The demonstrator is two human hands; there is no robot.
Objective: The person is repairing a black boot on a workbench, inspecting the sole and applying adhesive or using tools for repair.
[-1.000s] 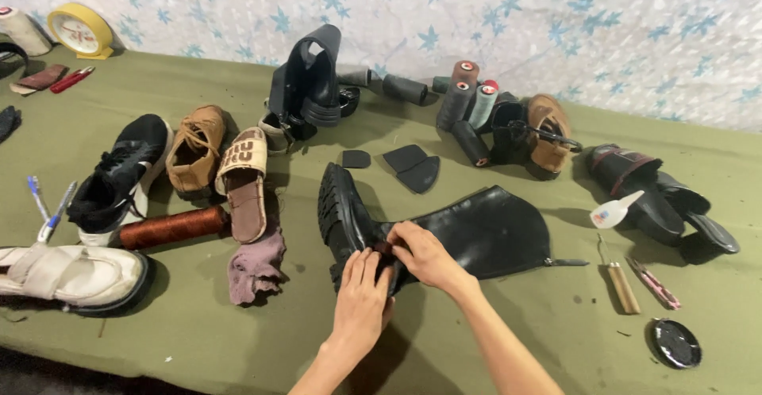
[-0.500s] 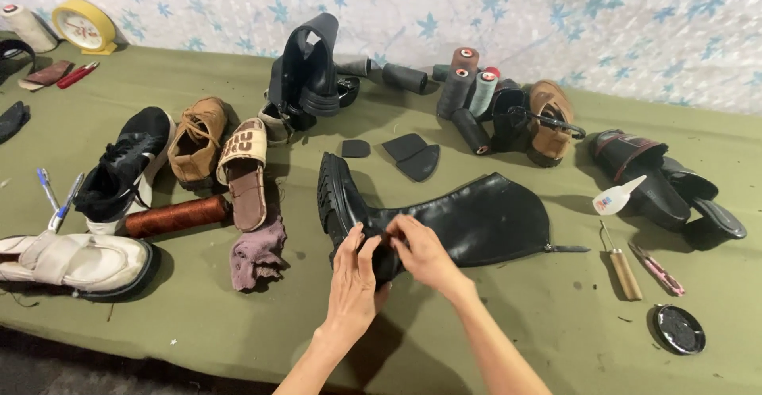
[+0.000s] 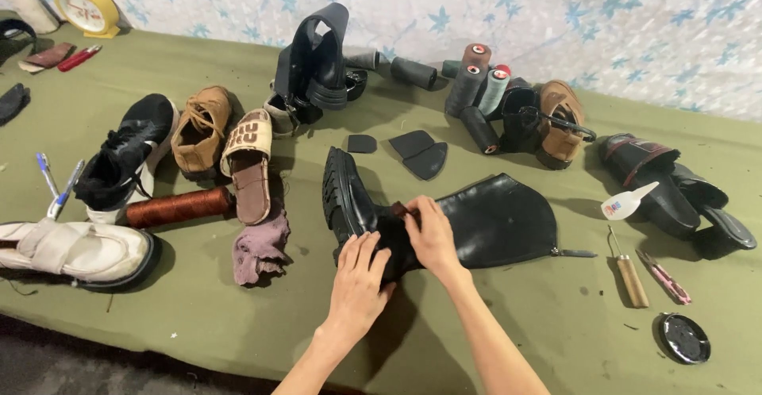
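A tall black leather boot point(image 3: 476, 220) lies on its side on the olive-green table, sole point(image 3: 337, 192) towards the left, shaft pointing right. My left hand point(image 3: 357, 280) presses flat on the boot's heel and ankle area, fingers spread. My right hand point(image 3: 432, 232) grips the ankle part and pinches a small dark reddish piece against the leather. A zip pull point(image 3: 575, 253) sticks out at the shaft's right end.
Left of the boot lie a mauve rag point(image 3: 260, 246), a brown thread spool point(image 3: 178, 207), a tan sandal point(image 3: 248, 161), a brown shoe point(image 3: 200, 129), a black sneaker point(image 3: 127, 157) and a white shoe point(image 3: 75, 250). An awl point(image 3: 629, 272), a glue bottle point(image 3: 629, 201) and a round lid point(image 3: 684, 338) lie at the right. Thread cones point(image 3: 476, 85) stand behind.
Both hands have shifted slightly on the boot's ankle; my left hand now lies flatter with spread fingers. The boot stays in the same place.
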